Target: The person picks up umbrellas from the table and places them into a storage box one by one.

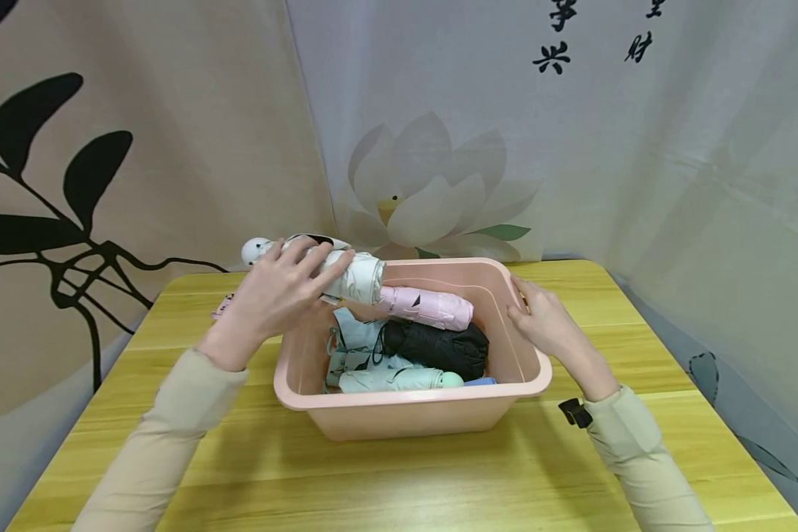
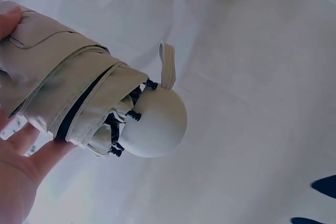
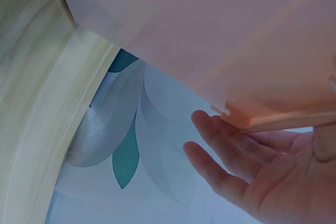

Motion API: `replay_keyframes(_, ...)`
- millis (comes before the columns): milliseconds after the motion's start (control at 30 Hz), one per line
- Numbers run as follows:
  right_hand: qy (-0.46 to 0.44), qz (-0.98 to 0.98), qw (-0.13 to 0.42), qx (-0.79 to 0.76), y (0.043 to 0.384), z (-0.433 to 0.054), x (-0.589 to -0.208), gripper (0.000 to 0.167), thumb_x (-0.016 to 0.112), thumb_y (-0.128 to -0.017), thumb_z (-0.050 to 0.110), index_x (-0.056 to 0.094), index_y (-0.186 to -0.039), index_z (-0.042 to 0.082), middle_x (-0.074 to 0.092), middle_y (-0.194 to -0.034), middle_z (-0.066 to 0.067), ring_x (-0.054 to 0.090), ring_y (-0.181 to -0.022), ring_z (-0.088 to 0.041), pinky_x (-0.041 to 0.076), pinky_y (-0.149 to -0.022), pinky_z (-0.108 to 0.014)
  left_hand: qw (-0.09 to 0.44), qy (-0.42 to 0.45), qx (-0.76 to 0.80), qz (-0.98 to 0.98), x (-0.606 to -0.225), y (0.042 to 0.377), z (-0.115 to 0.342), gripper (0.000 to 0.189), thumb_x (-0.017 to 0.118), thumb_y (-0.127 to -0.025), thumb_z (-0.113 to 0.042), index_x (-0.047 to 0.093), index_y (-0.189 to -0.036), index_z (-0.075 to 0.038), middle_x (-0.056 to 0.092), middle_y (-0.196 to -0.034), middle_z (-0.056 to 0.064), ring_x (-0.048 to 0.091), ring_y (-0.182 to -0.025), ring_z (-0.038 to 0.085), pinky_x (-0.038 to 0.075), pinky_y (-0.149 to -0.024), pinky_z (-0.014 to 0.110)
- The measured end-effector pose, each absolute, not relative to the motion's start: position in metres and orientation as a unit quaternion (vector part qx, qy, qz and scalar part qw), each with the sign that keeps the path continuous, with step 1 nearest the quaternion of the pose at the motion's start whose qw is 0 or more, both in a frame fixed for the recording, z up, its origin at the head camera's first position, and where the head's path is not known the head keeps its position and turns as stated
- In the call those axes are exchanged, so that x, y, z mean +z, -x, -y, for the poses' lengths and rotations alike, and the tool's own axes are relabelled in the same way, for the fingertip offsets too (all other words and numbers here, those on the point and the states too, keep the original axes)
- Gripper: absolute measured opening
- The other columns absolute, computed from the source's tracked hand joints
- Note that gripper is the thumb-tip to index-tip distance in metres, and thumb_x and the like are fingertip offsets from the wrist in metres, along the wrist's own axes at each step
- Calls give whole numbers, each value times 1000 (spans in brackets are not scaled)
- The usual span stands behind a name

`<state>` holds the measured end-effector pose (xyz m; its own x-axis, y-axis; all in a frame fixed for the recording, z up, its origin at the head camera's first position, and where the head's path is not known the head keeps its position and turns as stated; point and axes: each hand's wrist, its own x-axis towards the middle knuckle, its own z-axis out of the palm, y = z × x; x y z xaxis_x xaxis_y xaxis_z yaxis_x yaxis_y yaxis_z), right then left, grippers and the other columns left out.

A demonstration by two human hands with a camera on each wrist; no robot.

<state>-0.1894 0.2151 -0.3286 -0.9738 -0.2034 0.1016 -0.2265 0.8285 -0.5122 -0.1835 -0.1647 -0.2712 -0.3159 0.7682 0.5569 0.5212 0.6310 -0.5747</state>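
My left hand (image 1: 282, 284) grips a white folded umbrella (image 1: 364, 279) above the back left corner of a pink plastic bin (image 1: 406, 417). In the left wrist view, the umbrella's round white handle (image 2: 156, 123) points away from the hand, with a small strap loop beside it. My right hand (image 1: 550, 324) holds the bin's right rim, thumb over the edge and fingers on the outer side. Inside the bin lie a pink folded umbrella (image 1: 428, 307), a black one (image 1: 439, 347) and a pale mint one (image 1: 389, 380).
The bin stands on a yellow wood-grain table (image 1: 253, 458). Light blue fabric (image 1: 359, 331) and a blue item (image 1: 480, 382) lie in the bin too. A small pink patterned thing (image 1: 222, 306) shows behind my left wrist. A printed curtain (image 1: 432, 177) hangs behind the table.
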Motion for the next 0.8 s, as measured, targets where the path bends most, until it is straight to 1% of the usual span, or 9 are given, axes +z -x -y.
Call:
replay_keyframes(133,-112,955,17,273,190,-215,-329,59,47,-93,11,28,-144,-12,35,-145,-34,37,-133,-48,36,-107,-59,410,413,162,797,-269,180,151,77,88,-61,-32,55,-128,-12,64,-110,12,61,-97,33,59,-76,45)
replay_keyframes(200,-111,955,17,274,190,-215,-329,59,47,-93,12,28,-144,-12,35,-145,-34,37,-133,-48,36,-108,-59,402,416,169,798,-268,179,143,73,86,-65,-33,54,-128,-13,64,-110,11,61,-97,31,59,-75,43)
replay_keyframes(233,-112,955,17,274,190,-215,-329,59,47,-93,12,28,-144,-12,35,-145,-34,37,-133,-48,36,-108,-59,397,419,171,799,-268,178,140,76,85,-65,-39,54,-129,-13,64,-111,11,61,-97,31,59,-75,43)
replay_keyframes(267,-113,955,17,275,190,-215,-329,58,47,-93,12,28,-144,-12,35,-145,-34,37,-133,-48,36,-108,-59,392,422,173,799,-268,177,136,74,83,-67,-41,54,-129,-14,63,-111,11,61,-97,30,60,-75,42)
replay_keyframes(367,-112,954,16,277,189,-215,-328,59,47,-94,12,28,-144,-12,35,-145,-34,37,-133,-48,36,-107,-59,377,432,178,800,-267,176,126,70,78,-73,-45,53,-130,-14,63,-111,10,61,-97,29,60,-71,41)
replay_keyframes(433,-111,954,14,278,189,-215,-328,59,47,-93,11,28,-144,-12,35,-145,-34,37,-133,-48,36,-107,-59,365,437,181,802,-267,175,121,69,76,-75,-46,52,-131,-15,63,-112,10,61,-97,28,60,-68,40)
replay_keyframes(533,-110,954,12,278,189,-214,-328,59,48,-94,12,28,-144,-11,34,-146,-33,37,-133,-48,36,-107,-59,348,441,184,806,-267,174,112,61,75,-79,-36,51,-131,-16,62,-112,8,60,-96,27,59,-64,36)
replay_keyframes(600,-110,954,12,278,189,-214,-328,59,48,-94,12,28,-144,-11,34,-146,-33,37,-133,-48,36,-107,-59,345,443,184,807,-267,173,107,53,70,-82,-27,52,-131,-16,62,-111,7,61,-95,25,58,-61,34)
replay_keyframes(800,-108,955,14,277,188,-214,-327,59,47,-94,12,28,-145,-10,35,-145,-33,38,-132,-47,38,-106,-59,350,460,181,796,-271,175,89,41,58,-88,-16,53,-129,-17,62,-105,5,61,-86,21,52,-50,30)
